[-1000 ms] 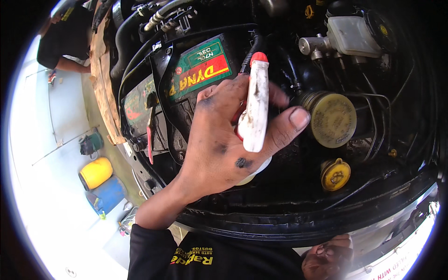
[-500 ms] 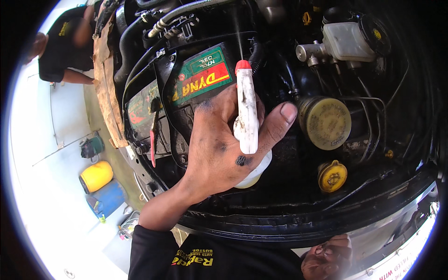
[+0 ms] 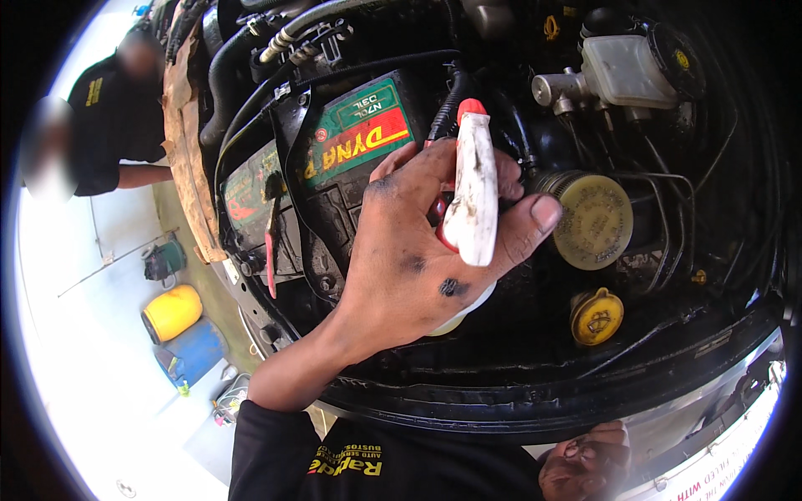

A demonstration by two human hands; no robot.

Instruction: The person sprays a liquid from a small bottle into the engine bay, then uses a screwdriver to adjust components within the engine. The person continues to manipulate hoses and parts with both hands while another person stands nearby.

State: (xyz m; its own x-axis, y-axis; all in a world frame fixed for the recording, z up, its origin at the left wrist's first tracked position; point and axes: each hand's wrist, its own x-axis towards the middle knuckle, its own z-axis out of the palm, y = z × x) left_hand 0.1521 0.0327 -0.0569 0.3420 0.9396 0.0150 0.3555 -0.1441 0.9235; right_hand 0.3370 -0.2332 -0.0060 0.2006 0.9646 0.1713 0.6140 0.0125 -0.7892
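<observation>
Near the middle of the frame, seen from above, a spray bottle (image 3: 474, 196) with a grimy white head and a red nozzle (image 3: 473, 107) is held over a dark engine bay. The nozzle points toward the top of the frame; a pale curve of the bottle's body shows under the hand. The left hand (image 3: 401, 267), back upward and marked with black smudges, reaches in from the lower left. Its fingers curl around the bottle below the head, mostly hidden, while the thumb juts rightward, close to a round yellowish cap (image 3: 595, 219); whether they touch cannot be told. At the lower right edge, the right hand (image 3: 585, 468) looks curled, but is too unclear to tell whether it holds anything.

The bottle is probably light, with a stiff plastic head and a body that may give a little when squeezed. Dirt on head and skin could make it slippery. The narrow neck under the head seems the best hold, fingers near the trigger side; the nozzle tip is likely the part to keep clear of.

To the left are a battery (image 3: 368, 125) with a green and red label and a pink-handled brush (image 3: 270, 259).
</observation>
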